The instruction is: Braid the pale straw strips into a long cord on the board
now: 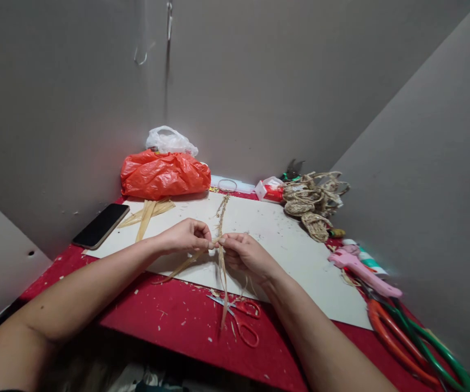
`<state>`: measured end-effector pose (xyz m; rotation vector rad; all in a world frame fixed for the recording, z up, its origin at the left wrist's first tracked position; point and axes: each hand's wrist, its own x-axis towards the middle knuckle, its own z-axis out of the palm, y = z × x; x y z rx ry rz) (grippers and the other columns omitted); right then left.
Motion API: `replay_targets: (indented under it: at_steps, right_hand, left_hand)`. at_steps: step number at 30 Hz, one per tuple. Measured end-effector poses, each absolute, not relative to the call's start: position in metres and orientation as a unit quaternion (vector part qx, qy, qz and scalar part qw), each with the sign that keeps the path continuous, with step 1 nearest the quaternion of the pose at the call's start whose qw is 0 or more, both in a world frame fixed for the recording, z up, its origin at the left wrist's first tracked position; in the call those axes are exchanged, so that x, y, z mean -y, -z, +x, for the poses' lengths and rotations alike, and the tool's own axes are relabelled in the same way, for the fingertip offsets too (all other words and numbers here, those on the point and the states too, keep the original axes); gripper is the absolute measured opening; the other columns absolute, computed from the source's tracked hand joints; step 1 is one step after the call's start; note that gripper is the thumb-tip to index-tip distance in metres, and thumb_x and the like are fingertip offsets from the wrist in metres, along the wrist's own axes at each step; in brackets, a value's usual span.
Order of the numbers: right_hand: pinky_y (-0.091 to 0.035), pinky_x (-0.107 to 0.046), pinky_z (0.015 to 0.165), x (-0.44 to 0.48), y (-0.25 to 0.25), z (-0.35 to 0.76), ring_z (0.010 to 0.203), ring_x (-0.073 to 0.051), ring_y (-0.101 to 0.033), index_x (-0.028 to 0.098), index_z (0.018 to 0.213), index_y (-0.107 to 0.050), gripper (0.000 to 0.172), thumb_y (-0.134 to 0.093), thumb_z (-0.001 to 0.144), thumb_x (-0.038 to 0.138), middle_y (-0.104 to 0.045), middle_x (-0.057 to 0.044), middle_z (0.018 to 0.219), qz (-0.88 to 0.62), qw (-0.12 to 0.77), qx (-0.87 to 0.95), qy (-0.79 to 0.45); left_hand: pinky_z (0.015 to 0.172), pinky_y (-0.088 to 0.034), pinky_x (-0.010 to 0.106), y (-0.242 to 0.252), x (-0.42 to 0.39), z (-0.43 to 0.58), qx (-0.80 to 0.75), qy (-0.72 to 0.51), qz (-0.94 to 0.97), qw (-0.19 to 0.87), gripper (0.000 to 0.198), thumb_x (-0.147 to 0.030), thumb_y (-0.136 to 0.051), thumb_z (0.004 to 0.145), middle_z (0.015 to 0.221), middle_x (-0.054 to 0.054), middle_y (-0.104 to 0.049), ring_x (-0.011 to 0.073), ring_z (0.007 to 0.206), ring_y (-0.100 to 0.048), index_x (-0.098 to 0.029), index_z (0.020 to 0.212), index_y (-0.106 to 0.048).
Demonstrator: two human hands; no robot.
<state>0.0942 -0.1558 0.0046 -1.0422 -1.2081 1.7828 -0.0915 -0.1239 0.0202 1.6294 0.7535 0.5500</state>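
A thin braid (221, 213) of straw-coloured fibre runs up the white board (267, 226) towards a wire ring (227, 185). At its near end my left hand (191, 238) pinches a fibre strand between thumb and forefinger. My right hand (243, 255) sits close beside it, thumb and forefinger closed on the same braid end. Loose strands (223, 288) hang down from between the fingers, and another strand (183, 267) slants off to the lower left. Red-handled scissors (240, 316) lie just below, at the board's front edge on the red cloth (165, 321).
Flat pale fibre strips (147, 216) and a phone (102, 224) lie at left. Behind them is an orange plastic bag (165, 175). Rope bundles (312, 201), a pink glue gun (363, 269) and large red and green handles (406, 337) line the right side. Grey walls enclose the table.
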Motion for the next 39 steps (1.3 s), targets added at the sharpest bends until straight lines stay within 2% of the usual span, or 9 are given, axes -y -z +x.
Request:
replay_targets:
  at_steps: [4, 7, 11, 18, 22, 24, 30, 35, 39]
  right_hand:
    - [-0.012, -0.018, 0.035, 0.154, -0.002, 0.096, 0.034, -0.002, -0.018, 0.017, 0.059, -0.043, 0.031, -0.066, 0.070, 0.035, -0.028, 0.011, 0.040, -0.400, 0.362, 0.474, -0.696]
    - [-0.011, -0.018, 0.036, 0.154, -0.001, 0.097, 0.035, -0.002, -0.018, 0.016, 0.062, -0.045, 0.031, -0.067, 0.071, 0.036, -0.027, 0.011, 0.041, -0.394, 0.352, 0.473, -0.705]
    - [-0.011, -0.017, 0.036, 0.153, -0.001, 0.099, 0.035, -0.001, -0.017, 0.016, 0.063, -0.045, 0.031, -0.067, 0.072, 0.036, -0.026, 0.012, 0.042, -0.384, 0.338, 0.476, -0.715]
    - [-0.010, -0.015, 0.035, 0.150, 0.003, 0.102, 0.036, -0.001, -0.015, 0.016, 0.067, -0.048, 0.027, -0.064, 0.075, 0.035, -0.027, 0.011, 0.044, -0.377, 0.309, 0.470, -0.736]
    - [-0.009, -0.014, 0.034, 0.149, 0.003, 0.102, 0.036, -0.001, -0.013, 0.015, 0.069, -0.050, 0.025, -0.064, 0.075, 0.035, -0.025, 0.012, 0.044, -0.371, 0.291, 0.454, -0.756]
    - [-0.009, -0.014, 0.034, 0.148, 0.002, 0.103, 0.037, -0.001, -0.011, 0.014, 0.070, -0.051, 0.025, -0.065, 0.074, 0.035, -0.024, 0.012, 0.044, -0.373, 0.281, 0.441, -0.766]
    - [-0.010, -0.011, 0.032, 0.147, 0.003, 0.104, 0.038, 0.000, -0.009, 0.010, 0.075, -0.056, 0.020, -0.066, 0.074, 0.027, -0.019, 0.012, 0.047, -0.366, 0.266, 0.387, -0.803]
    - [-0.016, -0.010, 0.030, 0.143, 0.008, 0.107, 0.035, 0.000, -0.014, 0.010, 0.072, -0.054, 0.014, -0.063, 0.075, 0.021, -0.022, 0.011, 0.047, -0.345, 0.288, 0.311, -0.837]
    - [-0.019, -0.010, 0.028, 0.140, 0.013, 0.108, 0.033, -0.001, -0.021, 0.010, 0.074, -0.055, 0.011, -0.058, 0.079, 0.020, -0.029, 0.010, 0.044, -0.318, 0.275, 0.271, -0.866]
  left_hand:
    - [0.051, -0.032, 0.018, -0.013, 0.125, -0.086, -0.311, -0.243, 0.612, 0.686, 0.027, -0.032, -0.071, 0.065, 0.062, 0.001, -0.061, 0.0060, 0.053, -0.051, -0.012, 0.071, -0.054]
    - [0.055, -0.039, 0.020, -0.008, 0.127, -0.083, -0.309, -0.228, 0.536, 0.752, 0.027, -0.030, -0.072, 0.065, 0.065, 0.005, -0.064, 0.0101, 0.058, -0.058, -0.013, 0.072, -0.052]
    - [0.057, -0.044, 0.024, -0.005, 0.128, -0.081, -0.321, -0.217, 0.456, 0.801, 0.029, -0.021, -0.072, 0.064, 0.064, 0.002, -0.063, 0.0107, 0.057, -0.060, -0.015, 0.082, -0.051]
    - [0.038, -0.022, 0.013, -0.007, 0.123, -0.081, -0.337, -0.225, 0.442, 0.800, 0.018, -0.009, -0.065, 0.066, 0.057, -0.004, -0.054, 0.0005, 0.041, -0.041, -0.013, 0.077, -0.052]
    - [0.048, -0.038, 0.018, -0.006, 0.121, -0.082, -0.350, -0.223, 0.456, 0.787, 0.021, -0.014, -0.068, 0.065, 0.064, 0.002, -0.061, 0.0065, 0.052, -0.055, -0.013, 0.075, -0.050]
    - [0.051, -0.039, 0.021, -0.006, 0.121, -0.083, -0.354, -0.215, 0.472, 0.778, 0.022, -0.016, -0.068, 0.065, 0.068, 0.004, -0.063, 0.0081, 0.054, -0.057, -0.014, 0.074, -0.048]
    - [0.041, -0.020, 0.019, -0.008, 0.122, -0.082, -0.363, -0.226, 0.614, 0.663, 0.014, -0.017, -0.060, 0.069, 0.062, 0.000, -0.059, 0.0011, 0.039, -0.032, -0.015, 0.071, -0.046]
    - [0.050, -0.029, 0.020, -0.011, 0.123, -0.079, -0.378, -0.268, 0.741, 0.486, 0.008, -0.014, -0.053, 0.068, 0.056, -0.005, -0.045, 0.0053, 0.050, -0.037, -0.015, 0.065, -0.046]
    - [0.054, -0.030, 0.022, -0.014, 0.124, -0.081, -0.361, -0.258, 0.817, 0.369, 0.006, -0.014, -0.050, 0.070, 0.058, -0.004, -0.044, 0.0071, 0.054, -0.037, -0.016, 0.065, -0.046]
